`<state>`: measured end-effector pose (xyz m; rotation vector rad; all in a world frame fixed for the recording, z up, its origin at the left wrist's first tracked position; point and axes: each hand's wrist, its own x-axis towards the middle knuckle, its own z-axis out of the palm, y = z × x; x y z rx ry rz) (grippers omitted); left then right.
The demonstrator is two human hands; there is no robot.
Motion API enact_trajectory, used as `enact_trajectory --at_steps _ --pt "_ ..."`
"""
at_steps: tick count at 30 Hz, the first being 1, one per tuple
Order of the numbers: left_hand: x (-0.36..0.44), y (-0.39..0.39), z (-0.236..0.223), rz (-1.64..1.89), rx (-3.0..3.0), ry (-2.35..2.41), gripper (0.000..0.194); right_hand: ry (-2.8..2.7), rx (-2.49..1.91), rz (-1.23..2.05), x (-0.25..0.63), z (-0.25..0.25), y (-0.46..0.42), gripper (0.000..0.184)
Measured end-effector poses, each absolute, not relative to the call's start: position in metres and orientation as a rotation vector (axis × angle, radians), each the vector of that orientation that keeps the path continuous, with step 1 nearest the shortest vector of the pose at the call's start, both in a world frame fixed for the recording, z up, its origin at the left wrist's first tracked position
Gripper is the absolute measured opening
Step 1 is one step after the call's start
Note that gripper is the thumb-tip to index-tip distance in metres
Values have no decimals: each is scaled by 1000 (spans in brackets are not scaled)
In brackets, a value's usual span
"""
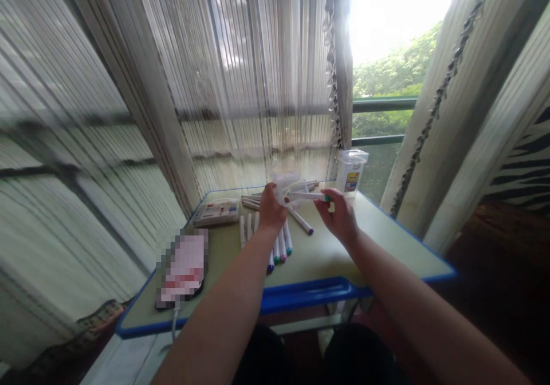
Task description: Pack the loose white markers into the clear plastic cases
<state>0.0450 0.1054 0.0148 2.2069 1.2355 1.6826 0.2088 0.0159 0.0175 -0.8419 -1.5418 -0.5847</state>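
Marker (306, 196), green end in right grip (342, 216)

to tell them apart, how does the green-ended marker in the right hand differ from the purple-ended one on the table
The held green-ended marker is raised in the right hand; the purple-ended marker lies on the table. In view, the held green-ended marker runs nearly level, the purple-ended marker slantwise. Both have white barrels.
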Motion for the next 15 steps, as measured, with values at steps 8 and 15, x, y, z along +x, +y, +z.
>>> enact_trajectory --at_steps 8,15 --pt "45 106 14 1711 2256 1177 43 -1630 -866 -557 209 14 22 25" --pt "45 105 14 1684 2228 1213 40 -1610 -918 -497 209 8 25 25"
